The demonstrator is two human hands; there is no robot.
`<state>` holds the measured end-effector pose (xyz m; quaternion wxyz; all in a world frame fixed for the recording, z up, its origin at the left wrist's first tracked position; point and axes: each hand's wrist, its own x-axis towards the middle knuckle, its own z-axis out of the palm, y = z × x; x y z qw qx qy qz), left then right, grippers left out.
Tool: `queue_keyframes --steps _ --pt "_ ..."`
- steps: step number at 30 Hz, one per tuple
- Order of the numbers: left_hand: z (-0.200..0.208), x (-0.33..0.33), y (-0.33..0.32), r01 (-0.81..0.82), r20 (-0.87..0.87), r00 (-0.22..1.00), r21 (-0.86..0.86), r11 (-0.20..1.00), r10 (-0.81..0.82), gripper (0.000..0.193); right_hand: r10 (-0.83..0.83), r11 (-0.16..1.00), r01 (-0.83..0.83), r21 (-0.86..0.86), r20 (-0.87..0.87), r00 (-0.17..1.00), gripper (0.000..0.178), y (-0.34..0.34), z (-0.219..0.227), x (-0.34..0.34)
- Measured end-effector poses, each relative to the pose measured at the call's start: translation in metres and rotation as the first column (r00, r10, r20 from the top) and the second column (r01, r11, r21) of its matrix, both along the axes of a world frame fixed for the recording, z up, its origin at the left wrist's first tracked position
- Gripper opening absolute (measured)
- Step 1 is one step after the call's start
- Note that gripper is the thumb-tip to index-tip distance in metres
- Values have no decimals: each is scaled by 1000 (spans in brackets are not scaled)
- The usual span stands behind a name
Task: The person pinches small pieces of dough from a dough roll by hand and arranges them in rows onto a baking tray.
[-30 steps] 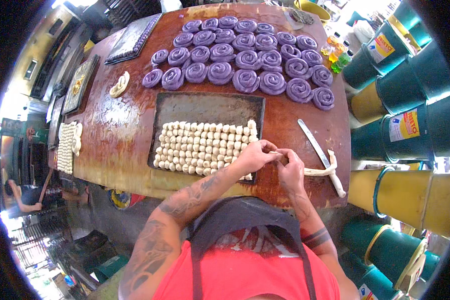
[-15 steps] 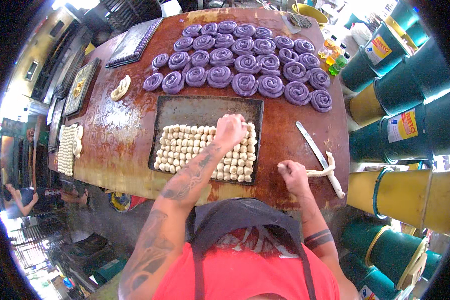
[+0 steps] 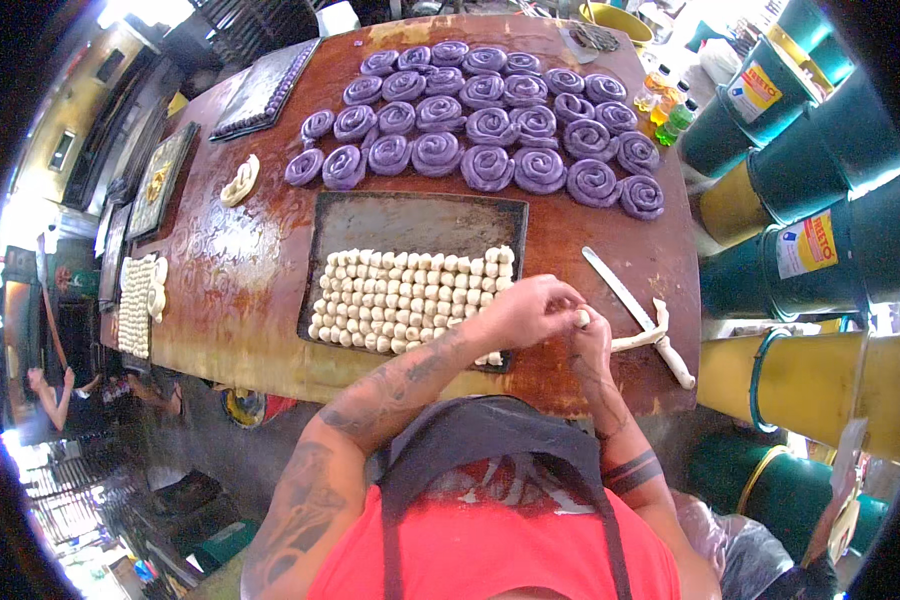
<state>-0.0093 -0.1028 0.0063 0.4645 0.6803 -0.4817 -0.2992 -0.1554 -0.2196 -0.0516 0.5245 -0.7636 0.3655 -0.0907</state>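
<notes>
Dough piece (image 3: 581,318) pinched between both hands at the table's near edge.
Left hand (image 3: 530,312) and right hand (image 3: 592,335) meet on it, fingers closed around it, just right of the metal tray (image 3: 410,215) of pale dough balls (image 3: 410,298); a knife (image 3: 638,315) lies beside; purple spiral rolls (image 3: 490,125) sit beyond.
</notes>
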Motion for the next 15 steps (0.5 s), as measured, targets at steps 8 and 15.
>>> queue_keyframes --steps 8,15 --pt "-30 -10 20 -330 -143 928 117 937 345 26 139 983 -116 -140 169 976 22 13 7 10" --pt "-41 21 36 -310 -86 928 361 879 362 22 246 969 -246 -6 39 968 24 7 3 -3"
